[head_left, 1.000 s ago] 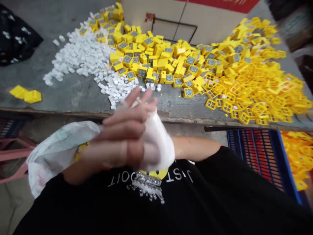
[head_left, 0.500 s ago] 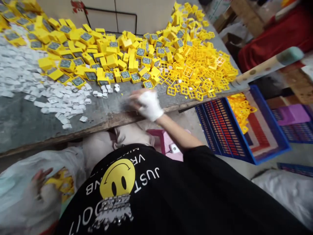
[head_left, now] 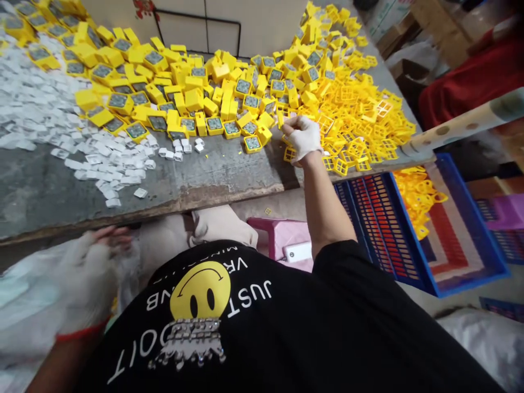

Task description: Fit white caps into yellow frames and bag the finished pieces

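Note:
My right hand (head_left: 303, 137), in a white fingerless glove, is over the table's front edge beside the heap of yellow grid frames (head_left: 360, 123). Its thumb and fingers pinch a thin yellow grid frame (head_left: 280, 118), seen almost edge-on. Just left of it, yellow box-shaped pieces with grey speckled faces (head_left: 252, 144) lie in a long pile. My left hand (head_left: 92, 273), gloved with a red cuff, hangs below the table edge at the lower left, above a translucent plastic bag (head_left: 28, 305). Its slightly blurred fingers are loosely extended and I see nothing in them.
Small white pieces (head_left: 118, 177) spread over the table's left side. A pale board (head_left: 266, 27) stands behind the piles. Right of the table are a blue crate (head_left: 446, 289) with yellow parts and a spotted pole (head_left: 454, 125). A pink stool (head_left: 264, 224) bearing a white device (head_left: 298, 251) stands below.
My right hand has moved right from the bare table front to the grid frames and now pinches one. My left hand has risen out of the bag towards the table edge.

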A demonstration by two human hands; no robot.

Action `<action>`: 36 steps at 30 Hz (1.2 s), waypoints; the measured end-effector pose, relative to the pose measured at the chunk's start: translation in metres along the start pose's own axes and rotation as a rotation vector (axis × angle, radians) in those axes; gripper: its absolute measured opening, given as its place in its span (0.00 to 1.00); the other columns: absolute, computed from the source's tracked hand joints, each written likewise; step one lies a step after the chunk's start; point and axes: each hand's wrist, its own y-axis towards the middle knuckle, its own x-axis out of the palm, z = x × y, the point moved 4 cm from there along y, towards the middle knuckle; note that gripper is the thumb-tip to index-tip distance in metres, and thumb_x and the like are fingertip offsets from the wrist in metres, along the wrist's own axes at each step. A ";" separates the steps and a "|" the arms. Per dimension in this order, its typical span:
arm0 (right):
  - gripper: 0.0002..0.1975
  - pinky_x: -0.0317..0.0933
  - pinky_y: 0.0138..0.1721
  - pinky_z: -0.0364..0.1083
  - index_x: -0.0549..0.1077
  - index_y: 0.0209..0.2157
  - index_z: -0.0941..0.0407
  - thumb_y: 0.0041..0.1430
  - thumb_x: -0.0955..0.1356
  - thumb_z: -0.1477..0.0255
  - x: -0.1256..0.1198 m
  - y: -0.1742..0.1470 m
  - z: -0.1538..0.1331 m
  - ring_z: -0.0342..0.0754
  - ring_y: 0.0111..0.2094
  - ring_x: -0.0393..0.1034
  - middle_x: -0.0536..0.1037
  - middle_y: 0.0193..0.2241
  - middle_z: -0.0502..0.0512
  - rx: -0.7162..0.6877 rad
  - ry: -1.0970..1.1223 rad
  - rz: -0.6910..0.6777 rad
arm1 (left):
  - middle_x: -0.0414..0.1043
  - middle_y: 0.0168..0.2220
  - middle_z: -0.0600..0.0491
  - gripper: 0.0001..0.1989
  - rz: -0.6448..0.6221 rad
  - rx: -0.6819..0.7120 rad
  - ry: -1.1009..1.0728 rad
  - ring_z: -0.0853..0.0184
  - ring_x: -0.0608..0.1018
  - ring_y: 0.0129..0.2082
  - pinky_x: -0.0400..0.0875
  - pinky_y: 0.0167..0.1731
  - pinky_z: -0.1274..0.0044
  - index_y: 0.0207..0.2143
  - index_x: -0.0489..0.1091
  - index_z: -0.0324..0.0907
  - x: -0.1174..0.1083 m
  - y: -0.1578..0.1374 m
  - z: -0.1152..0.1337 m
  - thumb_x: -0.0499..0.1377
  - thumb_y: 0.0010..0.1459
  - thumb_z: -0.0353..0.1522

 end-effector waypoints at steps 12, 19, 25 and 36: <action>0.14 0.67 0.59 0.61 0.87 0.58 0.47 0.83 0.70 0.60 0.088 -0.186 -0.159 0.60 0.54 0.79 0.90 0.54 0.60 -0.787 -0.084 -0.684 | 0.88 0.52 0.45 0.19 -0.591 -0.324 -0.715 0.60 0.89 0.44 0.87 0.40 0.72 0.55 0.84 0.45 0.112 -0.003 -0.018 0.79 0.66 0.41; 0.19 0.63 0.70 0.71 0.81 0.65 0.52 0.77 0.71 0.67 0.135 -0.065 -0.144 0.71 0.66 0.78 0.88 0.60 0.67 -0.300 -0.490 -0.477 | 0.88 0.52 0.46 0.22 -0.413 -0.320 -0.761 0.60 0.89 0.49 0.86 0.44 0.73 0.55 0.80 0.46 0.084 0.001 -0.026 0.81 0.64 0.41; 0.15 0.61 0.71 0.72 0.81 0.59 0.54 0.74 0.71 0.71 0.158 -0.076 -0.154 0.70 0.64 0.77 0.86 0.59 0.68 -0.312 -0.495 -0.456 | 0.87 0.51 0.44 0.25 -0.415 -0.327 -0.739 0.59 0.88 0.41 0.84 0.35 0.72 0.58 0.79 0.46 0.079 0.005 -0.027 0.78 0.67 0.47; 0.19 0.77 0.59 0.60 0.83 0.47 0.48 0.77 0.74 0.47 0.097 -0.172 -0.160 0.57 0.51 0.83 0.87 0.48 0.57 -0.503 0.354 -0.446 | 0.88 0.56 0.44 0.17 -0.558 -0.423 -0.746 0.56 0.90 0.45 0.84 0.36 0.71 0.60 0.80 0.45 0.104 -0.001 -0.005 0.73 0.72 0.36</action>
